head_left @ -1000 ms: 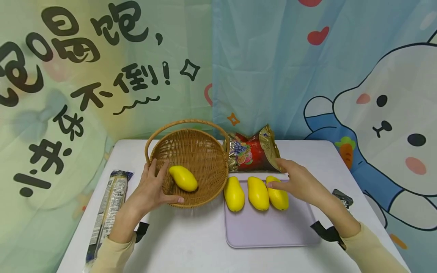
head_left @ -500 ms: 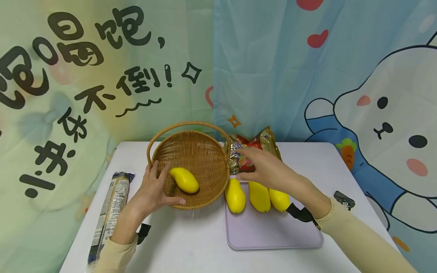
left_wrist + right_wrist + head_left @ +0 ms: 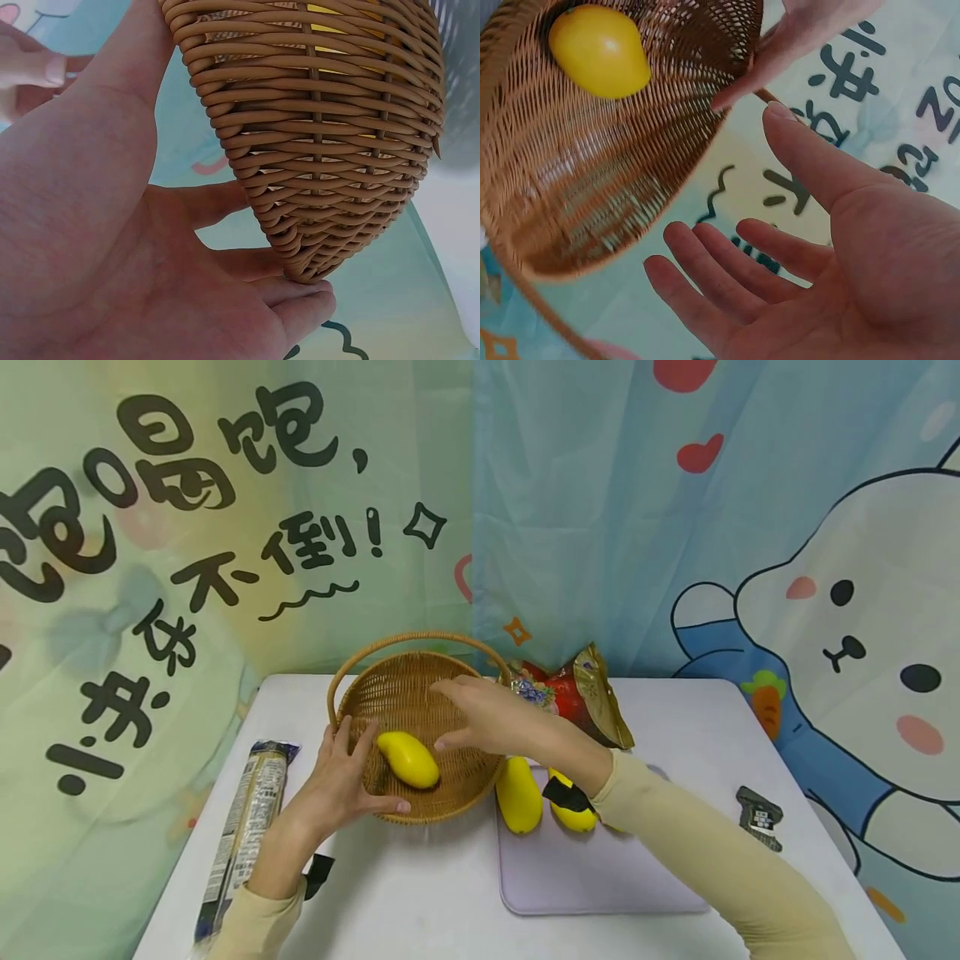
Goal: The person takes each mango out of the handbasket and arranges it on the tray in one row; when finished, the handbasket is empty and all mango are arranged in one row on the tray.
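In the head view a wicker basket [image 3: 405,693] with a tall handle faces me at the left-centre of the table. One yellow mango [image 3: 408,760] lies inside it; the right wrist view shows this mango [image 3: 600,52] too. My left hand [image 3: 337,777] holds the basket's left rim, fingers on the side and thumb along the front edge. Over the basket's right part hovers my right hand [image 3: 498,718], fingers apart and holding nothing. Beneath the right forearm, several mangoes [image 3: 518,795] rest on a lilac tray [image 3: 600,881], partly hidden by the sleeve.
A red and gold packet [image 3: 592,697] stands behind the tray, right of the basket. A long wrapped pack [image 3: 247,827] lies along the table's left side. Toward the right edge sits a small dark packet [image 3: 760,818]. A printed curtain [image 3: 570,527] hangs behind the table.
My right hand has moved left from the rightmost mango on the tray, past the red packet, to above the basket, carrying nothing. My left hand has stayed on the basket rim.
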A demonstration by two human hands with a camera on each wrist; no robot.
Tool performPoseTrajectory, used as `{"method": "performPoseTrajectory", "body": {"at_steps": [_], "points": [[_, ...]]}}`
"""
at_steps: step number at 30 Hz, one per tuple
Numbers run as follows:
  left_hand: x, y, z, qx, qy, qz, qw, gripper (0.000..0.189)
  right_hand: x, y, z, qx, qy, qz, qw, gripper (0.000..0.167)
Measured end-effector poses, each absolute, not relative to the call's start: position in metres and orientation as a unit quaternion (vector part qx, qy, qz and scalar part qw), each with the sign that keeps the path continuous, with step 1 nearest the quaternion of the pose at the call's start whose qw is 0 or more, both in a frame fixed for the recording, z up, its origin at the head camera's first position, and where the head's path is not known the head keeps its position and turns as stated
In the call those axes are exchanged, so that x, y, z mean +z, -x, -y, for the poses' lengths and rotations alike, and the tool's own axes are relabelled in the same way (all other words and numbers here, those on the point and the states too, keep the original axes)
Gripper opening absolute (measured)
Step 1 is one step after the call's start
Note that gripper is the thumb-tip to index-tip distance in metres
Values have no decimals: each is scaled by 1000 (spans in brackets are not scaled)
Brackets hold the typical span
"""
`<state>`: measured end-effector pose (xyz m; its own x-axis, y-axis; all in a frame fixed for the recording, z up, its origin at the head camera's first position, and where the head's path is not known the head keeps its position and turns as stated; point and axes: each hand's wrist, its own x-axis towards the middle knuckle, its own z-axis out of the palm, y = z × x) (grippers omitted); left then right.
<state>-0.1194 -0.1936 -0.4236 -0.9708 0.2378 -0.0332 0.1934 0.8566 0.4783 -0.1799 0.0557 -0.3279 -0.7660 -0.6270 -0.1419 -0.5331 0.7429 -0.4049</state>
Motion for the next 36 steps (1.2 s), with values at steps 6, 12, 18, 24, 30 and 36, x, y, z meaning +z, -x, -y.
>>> {"method": "performPoseTrajectory", "body": {"at_steps": [6, 12, 18, 24, 30, 36], "points": [[-424, 119, 193, 240, -119, -963, 39, 121, -349, 192, -28, -132, 320, -925, 158, 82], [-424, 119, 193, 237, -115, -964, 41, 123, -368, 204, -7, -74, 324, -926, 180, 86], [-425, 118, 193, 237, -116, -964, 41, 123, -385, 212, 6, -71, 303, -925, 219, 89], [-426, 118, 194, 241, -119, -963, 34, 122, -400, 216, 15, -64, 318, -919, 225, 89], [-427, 119, 193, 242, -122, -962, 29, 122, -409, 219, 21, -80, 303, -917, 246, 98], [-427, 119, 194, 239, -121, -963, 28, 122, -419, 217, 22, -98, 280, -916, 270, 106]]}}
